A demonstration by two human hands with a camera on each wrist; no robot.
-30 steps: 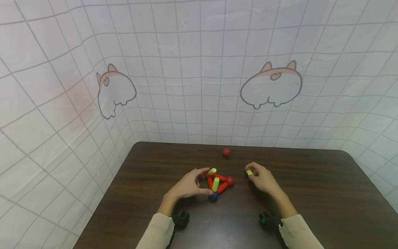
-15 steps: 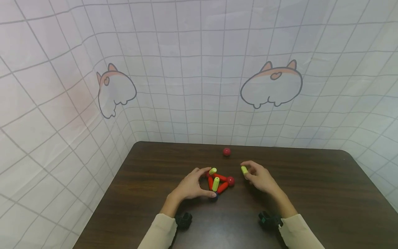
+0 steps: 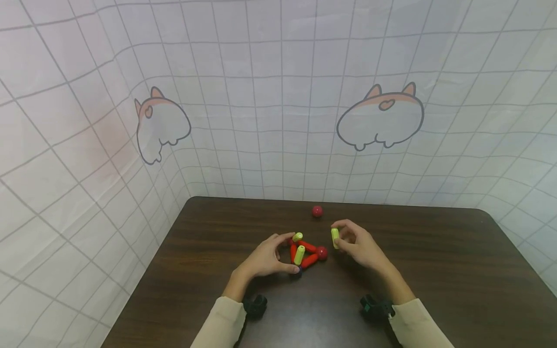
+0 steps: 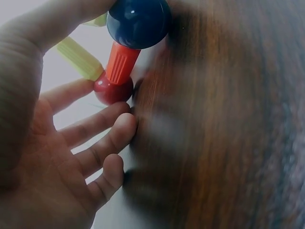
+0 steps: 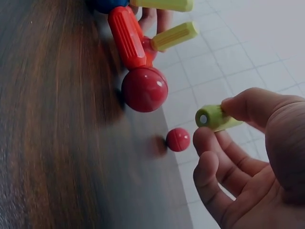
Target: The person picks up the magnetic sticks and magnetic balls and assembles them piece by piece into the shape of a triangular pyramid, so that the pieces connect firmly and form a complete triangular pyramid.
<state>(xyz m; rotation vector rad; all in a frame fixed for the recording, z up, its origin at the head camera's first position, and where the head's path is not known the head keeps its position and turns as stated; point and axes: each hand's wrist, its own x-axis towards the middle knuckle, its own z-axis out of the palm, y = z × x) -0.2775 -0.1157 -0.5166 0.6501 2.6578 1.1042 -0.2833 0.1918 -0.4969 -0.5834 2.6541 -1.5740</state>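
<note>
A flat triangle of red magnetic sticks [image 3: 310, 261] lies on the table, with a blue ball [image 4: 139, 21] at its near corner and red balls [image 5: 144, 89] at the other two. Yellow sticks rise from the blue ball [image 3: 299, 255] and from the far-left red ball [image 3: 298, 237]. My left hand [image 3: 265, 257] spans the triangle's left side, thumb on the blue ball and index finger at the far-left red ball. Just right of the triangle, my right hand [image 3: 361, 246] pinches another yellow magnetic stick [image 5: 212, 118] between thumb and fingers, held roughly upright above the table.
A loose red ball [image 3: 317, 211] sits near the back edge of the dark wooden table [image 3: 435, 270]. Behind and to the sides hangs a white grid-patterned cloth [image 3: 261, 145]. Both wrists wear black camera straps [image 3: 256, 307].
My right hand has moved left toward the triangle, and its yellow stick has turned more upright. The left hand stays at the triangle, its thumb now on the blue ball, with only small shifts.
</note>
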